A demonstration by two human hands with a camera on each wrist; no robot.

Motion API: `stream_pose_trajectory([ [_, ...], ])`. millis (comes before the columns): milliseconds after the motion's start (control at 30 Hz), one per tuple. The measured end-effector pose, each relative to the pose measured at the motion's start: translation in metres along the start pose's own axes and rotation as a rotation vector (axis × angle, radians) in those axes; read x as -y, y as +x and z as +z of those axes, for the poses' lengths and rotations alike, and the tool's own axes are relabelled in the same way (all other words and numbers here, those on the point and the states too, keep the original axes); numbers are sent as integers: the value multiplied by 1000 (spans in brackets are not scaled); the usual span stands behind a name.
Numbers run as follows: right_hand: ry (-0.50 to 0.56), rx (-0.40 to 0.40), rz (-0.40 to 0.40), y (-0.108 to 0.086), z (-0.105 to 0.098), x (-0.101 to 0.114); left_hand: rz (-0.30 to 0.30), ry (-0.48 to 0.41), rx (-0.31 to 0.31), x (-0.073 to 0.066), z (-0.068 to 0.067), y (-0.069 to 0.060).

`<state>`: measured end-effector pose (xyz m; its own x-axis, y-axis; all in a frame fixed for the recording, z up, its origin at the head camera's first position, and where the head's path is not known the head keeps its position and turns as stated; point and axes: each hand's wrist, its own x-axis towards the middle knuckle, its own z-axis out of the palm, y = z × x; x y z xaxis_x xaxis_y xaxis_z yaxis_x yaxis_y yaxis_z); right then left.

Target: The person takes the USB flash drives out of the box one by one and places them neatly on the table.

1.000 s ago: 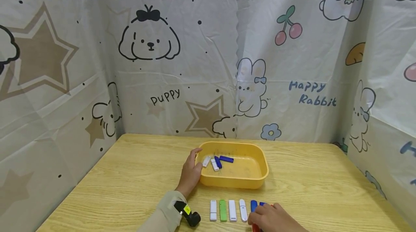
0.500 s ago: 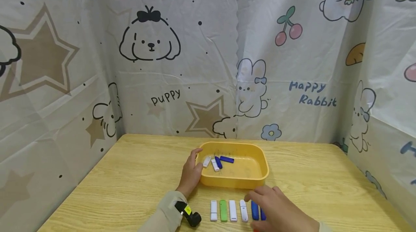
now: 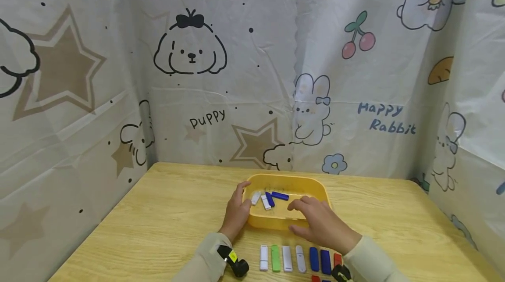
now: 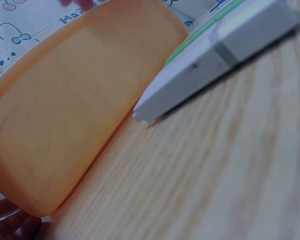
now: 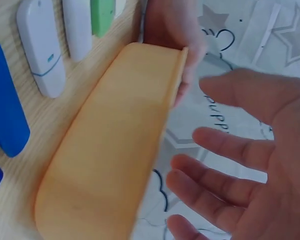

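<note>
My left hand grips the left end of a yellow plastic bin, thumb towards me and fingers along the rim. Over the bin's right front part hovers my right hand; in the right wrist view its fingers are spread and nothing is held. Inside the bin, at the left, lie white USB flash drives and dark blue flash drives. Nearer to me, a row on the table has white flash drives, a green flash drive, blue flash drives and a red flash drive, partly covered by the right wrist.
A second row begins at the lower frame edge, where a red flash drive shows in part. The light wooden table ends at a printed cloth backdrop, with cloth on both sides too. Each wrist wears a small black camera.
From the flash drives at the front right, my right hand has lifted, opened and moved forward over the bin, uncovering blue and red drives. The left hand stays on the bin. The head view shifts slightly.
</note>
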<state>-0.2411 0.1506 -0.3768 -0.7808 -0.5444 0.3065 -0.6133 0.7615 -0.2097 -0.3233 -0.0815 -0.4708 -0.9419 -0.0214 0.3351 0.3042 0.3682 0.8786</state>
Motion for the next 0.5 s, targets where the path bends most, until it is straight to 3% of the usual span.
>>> stream_pose_trajectory([
  [167,65,-30,88,17,12,-8,11,11,-4,0,2,1],
  [500,167,25,255,53,31,-26,-17,4,-25,0,2,-1],
])
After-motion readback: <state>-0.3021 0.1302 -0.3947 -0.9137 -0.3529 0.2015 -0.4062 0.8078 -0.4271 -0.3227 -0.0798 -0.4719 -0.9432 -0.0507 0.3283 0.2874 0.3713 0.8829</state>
